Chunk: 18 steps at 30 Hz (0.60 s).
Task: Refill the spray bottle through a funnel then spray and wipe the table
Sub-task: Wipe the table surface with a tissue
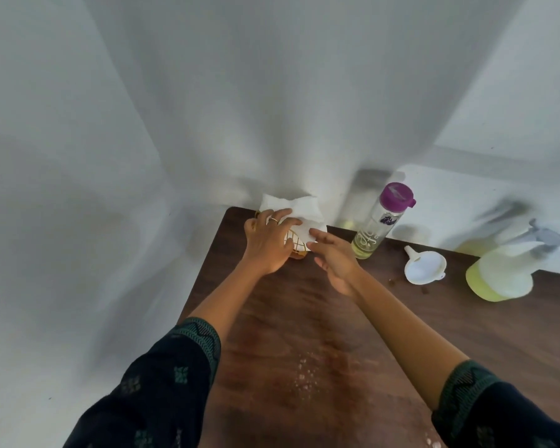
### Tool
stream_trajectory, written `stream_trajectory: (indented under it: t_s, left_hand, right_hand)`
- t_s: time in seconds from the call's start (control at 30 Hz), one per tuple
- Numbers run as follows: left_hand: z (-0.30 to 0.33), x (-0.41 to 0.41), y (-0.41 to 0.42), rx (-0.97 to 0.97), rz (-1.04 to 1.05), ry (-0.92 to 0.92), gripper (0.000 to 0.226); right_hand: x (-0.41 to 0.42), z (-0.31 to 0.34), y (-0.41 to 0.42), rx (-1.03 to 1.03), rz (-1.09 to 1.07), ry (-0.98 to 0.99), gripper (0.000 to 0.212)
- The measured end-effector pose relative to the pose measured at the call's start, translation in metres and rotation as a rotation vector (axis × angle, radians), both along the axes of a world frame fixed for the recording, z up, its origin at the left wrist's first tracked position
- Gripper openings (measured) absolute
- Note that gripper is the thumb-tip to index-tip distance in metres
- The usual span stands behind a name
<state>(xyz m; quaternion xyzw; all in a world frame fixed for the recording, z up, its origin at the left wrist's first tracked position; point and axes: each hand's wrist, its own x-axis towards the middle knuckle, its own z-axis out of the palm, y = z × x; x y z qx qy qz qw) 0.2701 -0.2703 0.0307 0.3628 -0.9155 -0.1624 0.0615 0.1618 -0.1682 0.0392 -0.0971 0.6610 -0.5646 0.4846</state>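
White paper napkins (301,210) stand in a gold wire holder (295,245) at the far left corner of the dark wooden table (337,318). My left hand (267,242) rests on the holder and napkins, fingers spread, a ring on one finger. My right hand (332,257) pinches the edge of a napkin at its lower right. A white funnel (424,265) lies on the table to the right. The spray bottle (501,273), holding yellow-green liquid, stands at the far right, its grey trigger head blurred. A clear bottle with a purple cap (380,221) holds a little yellowish liquid.
White walls meet in a corner right behind the table. Spray droplets (304,373) speckle the tabletop between my forearms. A few small dark crumbs (393,282) lie near the funnel. The table's left edge runs diagonally beside my left arm.
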Motion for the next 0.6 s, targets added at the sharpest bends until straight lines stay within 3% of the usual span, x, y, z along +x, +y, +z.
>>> stream_trajectory:
  t_s: [0.27, 0.37, 0.6]
  left_hand:
    - [-0.002, -0.005, -0.010, -0.071, -0.013, -0.016, 0.045]
    - [-0.002, -0.008, -0.012, -0.098, 0.001, -0.019, 0.041]
    - [-0.002, -0.008, -0.020, -0.102, 0.010, -0.027, 0.033]
  right_hand:
    - [-0.008, 0.002, -0.001, -0.076, -0.103, 0.112, 0.038]
    - [-0.008, 0.003, -0.003, -0.032, -0.088, 0.282, 0.038]
    - [-0.006, 0.007, -0.005, 0.094, 0.011, 0.780, 0.018]
